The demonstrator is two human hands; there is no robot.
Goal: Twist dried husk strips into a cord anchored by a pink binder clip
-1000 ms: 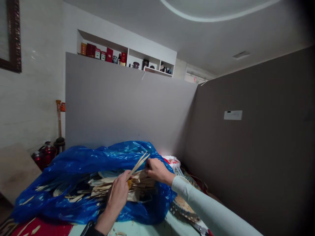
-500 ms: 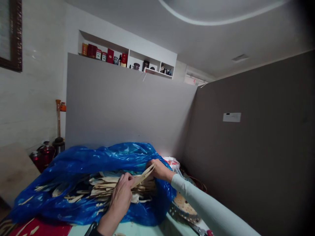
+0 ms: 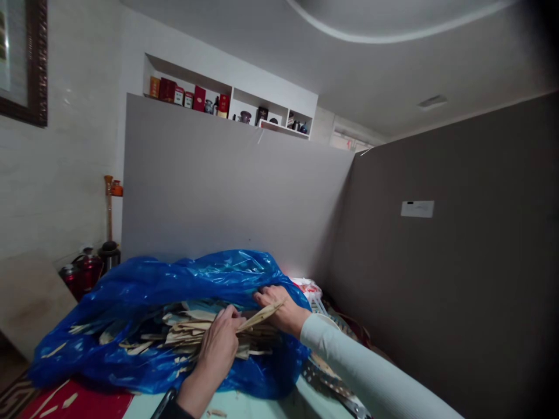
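Head view: our left hand (image 3: 219, 339) gripped a strip (image 3: 261, 316), our right hand (image 3: 289, 316) unclear in its hold, and tugging the blue bag (image 3: 174, 285) risked spills toward the counter's (image 3: 251, 407) near edge.

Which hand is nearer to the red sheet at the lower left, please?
Left. The left hand is beyond the red sheet and to its right, over the blue bag; the right hand is farther right, near the bag's right end.

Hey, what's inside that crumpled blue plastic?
Inside the blue plastic is a pile of thin pale strips. The left hand hides part of it; whatever lies beneath the upper strips is covered.
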